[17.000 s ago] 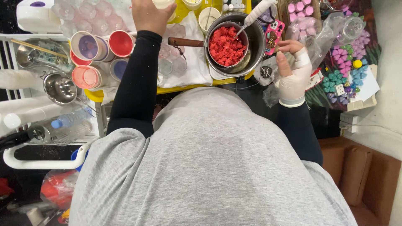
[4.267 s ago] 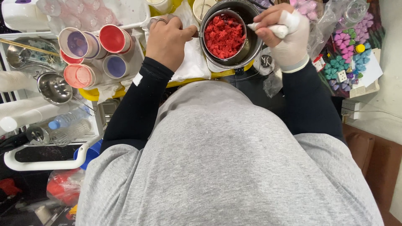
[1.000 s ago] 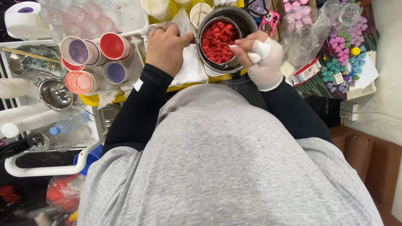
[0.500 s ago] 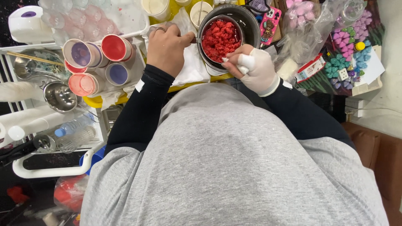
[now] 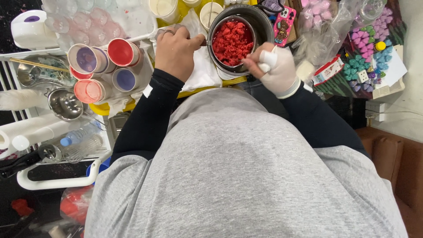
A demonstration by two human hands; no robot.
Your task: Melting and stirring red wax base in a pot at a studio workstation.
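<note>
The white-handled stirrer (image 5: 265, 60) has been drawn back to the near rim by the gloved right hand (image 5: 275, 66), fist closed around it, while the small pot of red crumbled chunks (image 5: 232, 36), seated inside the larger pot (image 5: 263, 24), stays gripped at its handle by the left hand (image 5: 175, 46), so stirring looks ongoing.

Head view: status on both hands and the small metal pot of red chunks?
Left hand gripping pot handle. Right hand, gloved, holding white-handled stirrer at small metal pot of red chunks. Nothing blocking.

Pale wall (image 5: 412, 53) running down the right edge; brown cushioned seat (image 5: 387, 167) sitting at lower right; white wire rack (image 5: 26, 57) standing at far left.
</note>
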